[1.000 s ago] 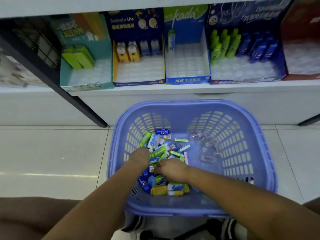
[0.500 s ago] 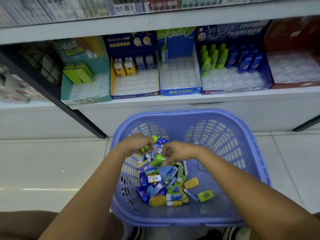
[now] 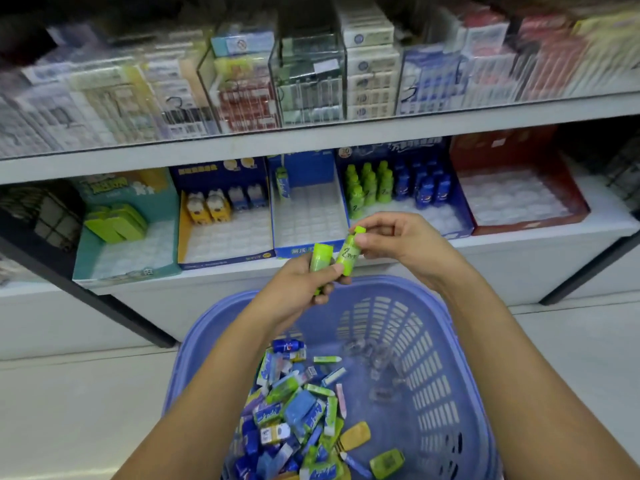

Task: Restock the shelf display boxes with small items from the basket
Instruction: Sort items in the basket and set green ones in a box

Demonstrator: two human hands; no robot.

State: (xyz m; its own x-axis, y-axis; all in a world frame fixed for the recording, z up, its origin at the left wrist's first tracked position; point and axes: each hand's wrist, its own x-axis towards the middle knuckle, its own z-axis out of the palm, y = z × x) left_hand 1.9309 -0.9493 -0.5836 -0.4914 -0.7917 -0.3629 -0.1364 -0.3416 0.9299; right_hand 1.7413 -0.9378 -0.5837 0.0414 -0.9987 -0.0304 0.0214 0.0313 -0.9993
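My left hand (image 3: pixel 298 284) is raised above the purple basket (image 3: pixel 440 368) and grips a green item (image 3: pixel 320 259) plus the lower end of a green bottle-shaped item (image 3: pixel 347 253). My right hand (image 3: pixel 408 247) pinches that bottle's top. Both hands are in front of the lower shelf's display boxes. The dark blue box (image 3: pixel 462 216) holds green and blue bottles at its back. A heap of small items (image 3: pixel 298 410) lies in the basket's near left part.
On the lower shelf stand a teal box (image 3: pixel 86 258), a blue-and-yellow box (image 3: pixel 185 233), a blue box (image 3: pixel 304 249) and a red box (image 3: pixel 575 199), mostly showing white tray slots. Stacked packs fill the upper shelf (image 3: pixel 311 136). A black frame post (image 3: pixel 114 303) slants at left.
Both hands rose out of the basket toward the shelf, carrying green items. The view tilted upward, revealing the upper shelf.
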